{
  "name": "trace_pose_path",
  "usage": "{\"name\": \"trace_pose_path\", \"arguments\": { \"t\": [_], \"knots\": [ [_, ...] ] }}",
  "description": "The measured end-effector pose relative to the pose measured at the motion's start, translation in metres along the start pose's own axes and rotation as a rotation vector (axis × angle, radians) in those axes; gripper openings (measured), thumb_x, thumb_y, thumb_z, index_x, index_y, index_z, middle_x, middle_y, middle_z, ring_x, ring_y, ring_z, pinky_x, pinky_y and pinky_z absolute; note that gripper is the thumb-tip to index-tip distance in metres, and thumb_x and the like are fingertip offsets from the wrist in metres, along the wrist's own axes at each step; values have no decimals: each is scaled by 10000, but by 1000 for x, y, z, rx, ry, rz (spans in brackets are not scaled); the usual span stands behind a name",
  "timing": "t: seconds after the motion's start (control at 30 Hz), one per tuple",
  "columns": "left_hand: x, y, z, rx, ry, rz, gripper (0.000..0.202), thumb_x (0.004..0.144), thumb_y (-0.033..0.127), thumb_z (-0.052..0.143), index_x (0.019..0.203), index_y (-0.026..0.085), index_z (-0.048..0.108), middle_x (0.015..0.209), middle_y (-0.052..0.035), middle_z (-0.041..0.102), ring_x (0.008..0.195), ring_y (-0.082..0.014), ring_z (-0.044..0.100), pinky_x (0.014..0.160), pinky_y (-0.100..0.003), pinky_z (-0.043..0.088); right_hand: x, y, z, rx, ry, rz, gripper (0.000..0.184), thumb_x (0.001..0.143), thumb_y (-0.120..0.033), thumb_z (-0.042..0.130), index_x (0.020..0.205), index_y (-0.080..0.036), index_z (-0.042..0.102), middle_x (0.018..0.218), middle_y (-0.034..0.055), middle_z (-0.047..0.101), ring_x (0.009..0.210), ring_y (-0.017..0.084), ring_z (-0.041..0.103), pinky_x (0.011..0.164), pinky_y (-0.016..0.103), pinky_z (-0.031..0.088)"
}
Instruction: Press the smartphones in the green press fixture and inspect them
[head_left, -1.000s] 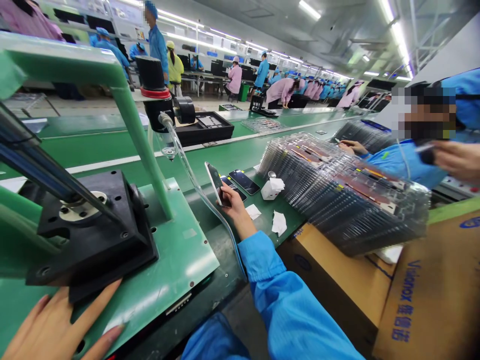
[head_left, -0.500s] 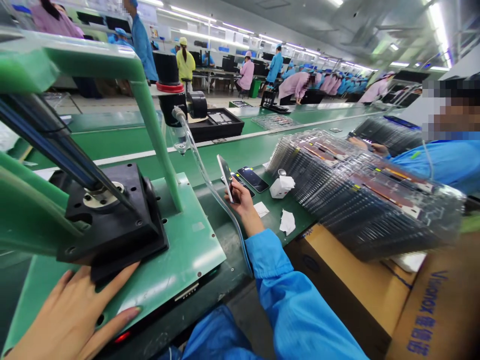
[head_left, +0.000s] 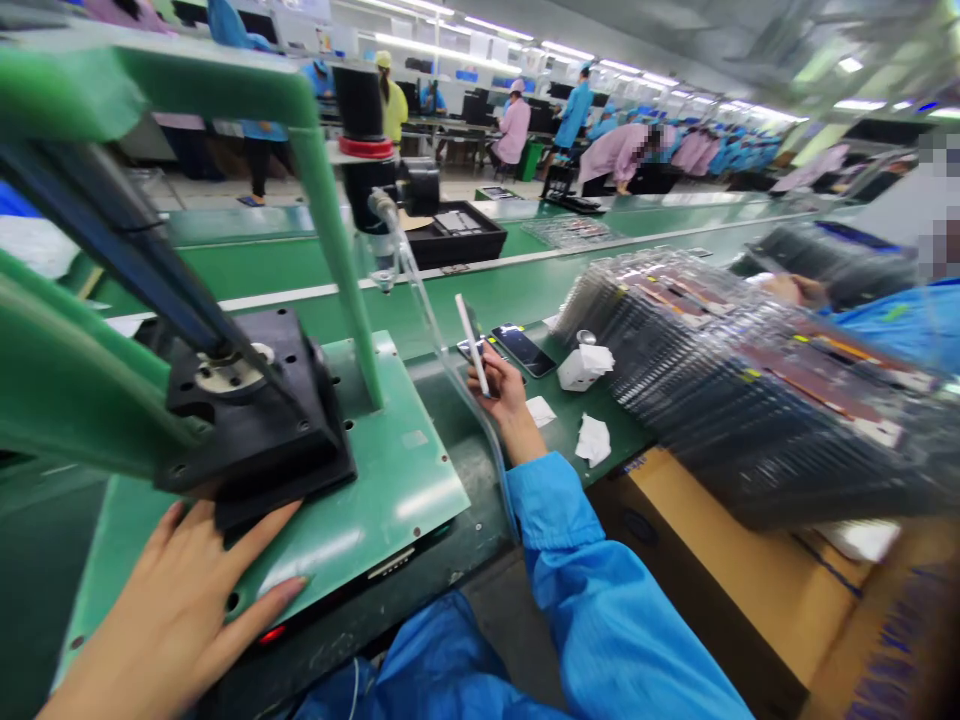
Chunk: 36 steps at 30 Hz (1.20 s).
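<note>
Head | left hand [head_left: 169, 600]: spread on green base [head_left: 397, 480], perhaps touching black block [head_left: 262, 440] | right hand [head_left: 508, 393]: pinching phone [head_left: 472, 347]

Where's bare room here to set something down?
Beyond the lying phone, the green strip is bare between the hose and the tray stack. The green plate is bare at its front right corner, right of the black block. It's crowded around the right hand: held phone, white box, paper scraps. The left hand covers the plate's near left.
</note>
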<state>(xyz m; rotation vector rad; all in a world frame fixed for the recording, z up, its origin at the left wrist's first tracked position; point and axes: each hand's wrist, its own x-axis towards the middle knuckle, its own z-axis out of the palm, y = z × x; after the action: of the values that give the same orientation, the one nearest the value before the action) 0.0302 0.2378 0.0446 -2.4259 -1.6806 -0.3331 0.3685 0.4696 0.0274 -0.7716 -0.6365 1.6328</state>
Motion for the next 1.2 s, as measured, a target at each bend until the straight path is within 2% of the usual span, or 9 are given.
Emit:
{"name": "trace_pose_path", "arguments": {
  "t": [0.3,0.6,0.7,0.8,0.9,1.0,1.07,1.13,1.2],
  "knots": [
    [5,19,-21,0,-108,-39,594,924,564,532,1453,296,490,1521,-141,426,1410,-372,364,1146,-633,316,-3,-1,0,127,-197,9,335,618,-161,736,909,-193,572,686,-58,445,485,69,340,404,131,313],
    [14,32,-31,38,-110,-109,605,933,569,520,1416,206,529,1410,-199,532,1316,-397,485,1077,-589,411,-5,-4,-2,137,-220,-14,286,591,-152,778,741,-185,537,657,-59,357,490,66,283,414,126,333],
    [23,42,-32,48,-150,-213,679,877,615,594,1386,167,554,1345,-227,579,1302,-427,498,1127,-661,309,-4,-7,-5,196,-206,-17,262,606,-135,761,760,-187,555,697,-49,399,499,57,308,428,119,358],
    [27,42,-31,-246,-90,-373,672,852,589,625,1376,174,555,1410,-197,547,1362,-418,444,1175,-698,176,-10,-11,-6,294,-199,-32,251,617,-85,699,815,-204,599,741,-31,443,508,48,374,431,116,382],
    [30,33,-28,-801,114,-589,600,852,538,619,1317,161,577,1359,-154,601,1294,-353,527,1148,-605,338,-22,-18,-10,352,-220,-129,331,590,-89,642,877,-254,644,711,-31,422,475,51,378,403,114,388],
    [45,27,-21,-1195,275,-710,497,769,470,719,1121,126,654,1137,-118,709,1115,-304,636,1046,-497,479,-40,-28,-21,250,-42,-241,432,565,-208,650,982,-315,687,526,-95,240,336,39,106,261,117,156],
    [61,26,-15,-1313,302,-723,425,712,402,772,1018,122,679,1068,-96,724,1075,-288,648,1036,-482,488,-58,-38,-30,79,132,-193,506,478,-293,673,981,-333,706,445,-140,57,328,36,-57,251,166,-18],
    [74,26,-13,-1362,338,-725,361,708,320,776,994,118,688,1077,-91,722,1108,-281,636,1062,-476,465,-81,-50,-37,-153,131,-139,619,338,-265,629,944,-349,721,387,-104,96,286,80,36,219,237,63],
    [76,26,-19,-1383,355,-742,297,738,249,742,995,108,696,1087,-91,719,1138,-277,624,1086,-473,436,-110,-60,-37,-438,40,-173,748,249,-187,556,953,-364,737,448,35,396,314,154,303,226,290,240]
  ]
}}
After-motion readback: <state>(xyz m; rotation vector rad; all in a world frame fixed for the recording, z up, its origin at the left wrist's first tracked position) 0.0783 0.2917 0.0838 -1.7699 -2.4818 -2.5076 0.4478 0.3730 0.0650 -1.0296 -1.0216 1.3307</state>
